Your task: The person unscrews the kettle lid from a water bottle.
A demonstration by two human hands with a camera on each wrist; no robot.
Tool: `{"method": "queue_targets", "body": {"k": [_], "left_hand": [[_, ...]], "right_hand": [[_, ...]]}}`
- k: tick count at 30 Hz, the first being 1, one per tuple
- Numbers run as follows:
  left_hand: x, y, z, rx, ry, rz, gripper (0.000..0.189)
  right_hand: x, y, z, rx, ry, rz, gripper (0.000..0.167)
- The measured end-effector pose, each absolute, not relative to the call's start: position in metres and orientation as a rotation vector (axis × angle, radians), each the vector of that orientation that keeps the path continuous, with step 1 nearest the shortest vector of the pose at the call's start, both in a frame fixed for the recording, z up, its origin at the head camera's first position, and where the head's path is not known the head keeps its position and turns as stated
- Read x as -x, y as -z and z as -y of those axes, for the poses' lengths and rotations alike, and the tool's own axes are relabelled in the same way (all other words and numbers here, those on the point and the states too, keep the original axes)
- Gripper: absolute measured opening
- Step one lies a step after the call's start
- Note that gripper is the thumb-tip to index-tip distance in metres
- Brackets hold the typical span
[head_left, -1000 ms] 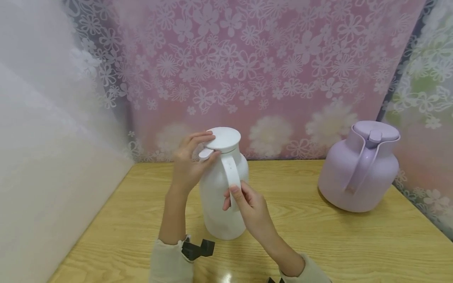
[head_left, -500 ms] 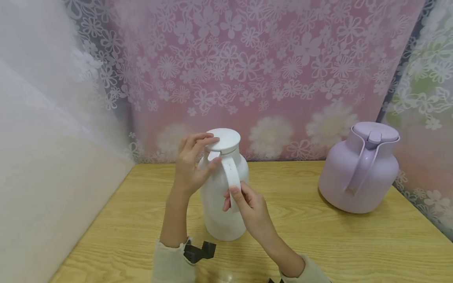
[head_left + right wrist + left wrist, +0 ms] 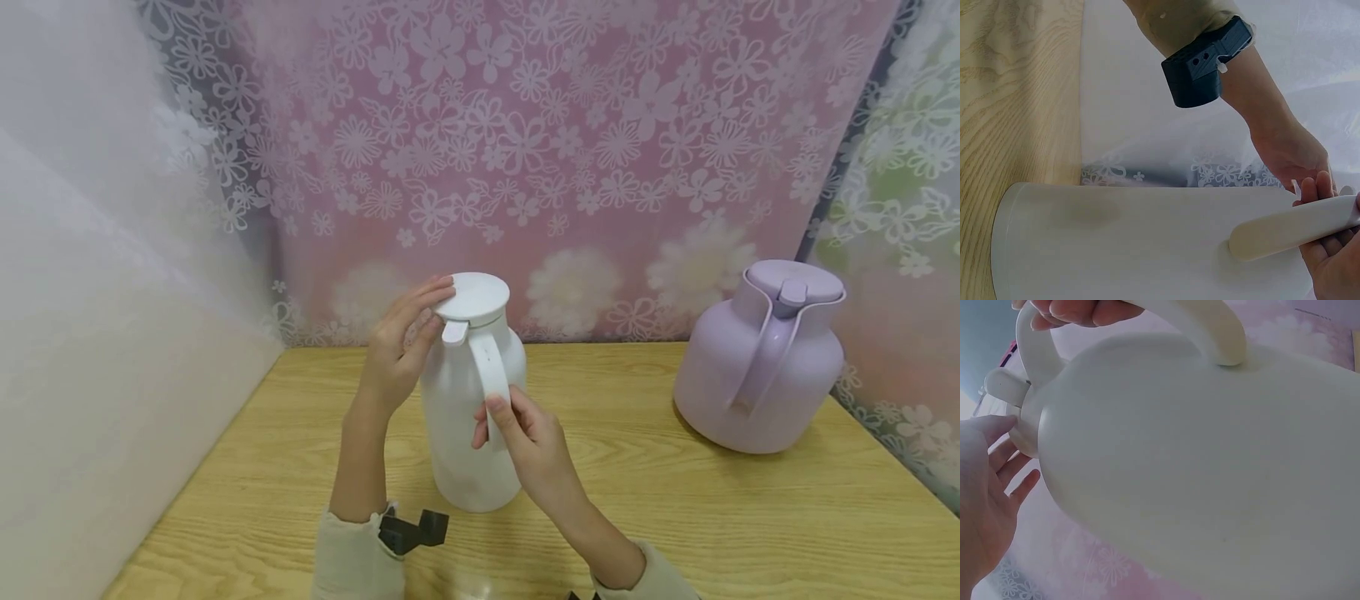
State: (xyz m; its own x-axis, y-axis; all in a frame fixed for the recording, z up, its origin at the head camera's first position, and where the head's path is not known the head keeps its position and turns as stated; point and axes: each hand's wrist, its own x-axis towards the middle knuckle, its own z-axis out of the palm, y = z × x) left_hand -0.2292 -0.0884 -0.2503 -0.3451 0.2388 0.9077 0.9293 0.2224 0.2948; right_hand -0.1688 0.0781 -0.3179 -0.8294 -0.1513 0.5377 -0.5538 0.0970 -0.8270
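Observation:
A white thermos jug (image 3: 468, 442) stands upright on the wooden table in the head view. My right hand (image 3: 543, 454) grips its handle (image 3: 491, 362), thumb on the near side and fingers wrapped through the loop. At the top left of the jug, my left hand (image 3: 393, 346) holds the edge of the round white lid (image 3: 478, 293), fingertips over its top and thumb at the rim. The lid's tab (image 3: 455, 332) points toward me, just left of the handle. In the left wrist view, the thumb (image 3: 999, 427) touches the lid's side while the other fingers reach behind it.
A lilac jug (image 3: 757, 375) with its own lid and handle stands at the table's right side. Flowered pink cloth (image 3: 487, 167) hangs behind the table (image 3: 630, 467), and a pale wall (image 3: 112, 333) borders the left.
The lid's tab has swung from the left toward the handle. My left hand followed it, then its thumb shifted back left along the rim. My right hand keeps its grip on the handle.

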Motion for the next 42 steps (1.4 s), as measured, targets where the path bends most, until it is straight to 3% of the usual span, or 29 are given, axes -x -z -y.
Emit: {"method": "queue_targets", "body": {"k": [10, 42], "left_hand": [[0.252, 0.27, 0.088, 1.017, 1.092, 1.698, 0.029], [0.243, 0.253, 0.056, 0.732, 0.766, 1.67, 0.024]], "right_hand": [[0.169, 0.318, -0.078, -0.705, -1.787, 2.059, 0.021], [0.169, 0.317, -0.078, -0.721, -1.792, 2.045, 0.021]]}}
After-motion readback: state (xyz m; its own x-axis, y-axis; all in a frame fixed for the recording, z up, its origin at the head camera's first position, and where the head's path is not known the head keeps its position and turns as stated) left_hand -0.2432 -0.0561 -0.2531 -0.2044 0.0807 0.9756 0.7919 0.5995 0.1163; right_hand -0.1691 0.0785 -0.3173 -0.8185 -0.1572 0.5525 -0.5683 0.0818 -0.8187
